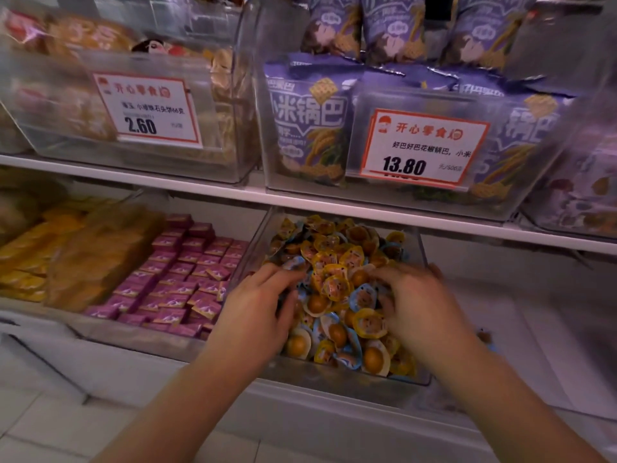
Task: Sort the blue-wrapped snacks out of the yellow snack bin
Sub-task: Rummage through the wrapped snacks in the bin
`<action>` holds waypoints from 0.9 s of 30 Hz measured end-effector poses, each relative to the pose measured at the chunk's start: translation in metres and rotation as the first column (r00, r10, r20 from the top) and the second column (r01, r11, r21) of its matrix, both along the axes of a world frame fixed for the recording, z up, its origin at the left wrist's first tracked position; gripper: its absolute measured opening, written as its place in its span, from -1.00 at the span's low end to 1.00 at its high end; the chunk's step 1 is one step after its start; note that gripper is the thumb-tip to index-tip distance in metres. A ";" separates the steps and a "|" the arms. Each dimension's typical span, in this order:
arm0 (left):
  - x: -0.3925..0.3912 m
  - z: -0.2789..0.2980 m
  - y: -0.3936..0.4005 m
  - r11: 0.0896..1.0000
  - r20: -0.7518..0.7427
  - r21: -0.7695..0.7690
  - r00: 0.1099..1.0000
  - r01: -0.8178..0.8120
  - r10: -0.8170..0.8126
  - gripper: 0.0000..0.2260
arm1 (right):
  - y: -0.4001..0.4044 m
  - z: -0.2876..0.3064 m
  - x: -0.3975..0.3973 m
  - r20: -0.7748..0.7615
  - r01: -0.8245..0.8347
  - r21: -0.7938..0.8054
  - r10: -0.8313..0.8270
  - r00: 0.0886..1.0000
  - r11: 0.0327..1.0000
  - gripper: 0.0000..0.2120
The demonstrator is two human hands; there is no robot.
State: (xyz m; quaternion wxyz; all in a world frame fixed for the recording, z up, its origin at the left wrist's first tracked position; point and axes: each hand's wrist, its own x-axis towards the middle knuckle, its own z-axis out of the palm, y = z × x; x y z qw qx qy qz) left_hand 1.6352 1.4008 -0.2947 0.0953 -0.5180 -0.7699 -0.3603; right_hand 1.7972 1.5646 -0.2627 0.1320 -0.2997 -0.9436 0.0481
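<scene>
Pale floor tiles (43, 426) at the bottom edge, below a white shelf base (334, 416).

Two bare forearms reach up from the lower edge into a clear bin (340, 374) on the lower shelf. Left hand (258, 305): fingers curled down into the pile at the bin's left side, pinching a blue-wrapped snack (293, 263) at the fingertips. Right hand (412, 304): fingers bent into the pile on the right side; whether it holds anything cannot be told.

Bin contents: small round yellow-wrapped snacks (334, 285) mixed with blue-wrapped ones, heaped to the back wall.

Left of it: a tray of small purple packets (187, 272), then yellow packs (30, 248), blurred.

White shelf edge (200, 187) above. Upper shelf: a clear bin of purple bags (307, 125) with price tag 13.80 (424, 147); to its left a bin of pale baked goods (66, 108), tag 2.60 (147, 110).
</scene>
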 end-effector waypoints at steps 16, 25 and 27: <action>0.001 0.005 0.004 0.993 0.096 -0.111 0.995 0.038 -0.027 -0.77 | 0.001 -0.009 -0.004 0.212 -0.175 0.109 0.149 0.966 0.979 -0.46; 0.004 0.017 0.002 0.957 0.623 0.291 0.760 -0.006 -0.185 -0.85 | 0.006 -0.012 -0.022 0.161 -0.111 -0.095 0.125 0.979 0.989 -0.62; 0.006 0.019 0.006 0.922 0.795 0.384 0.524 -0.042 -0.307 -0.76 | 0.005 -0.010 -0.019 0.033 -0.114 -0.155 0.120 0.992 0.981 -0.64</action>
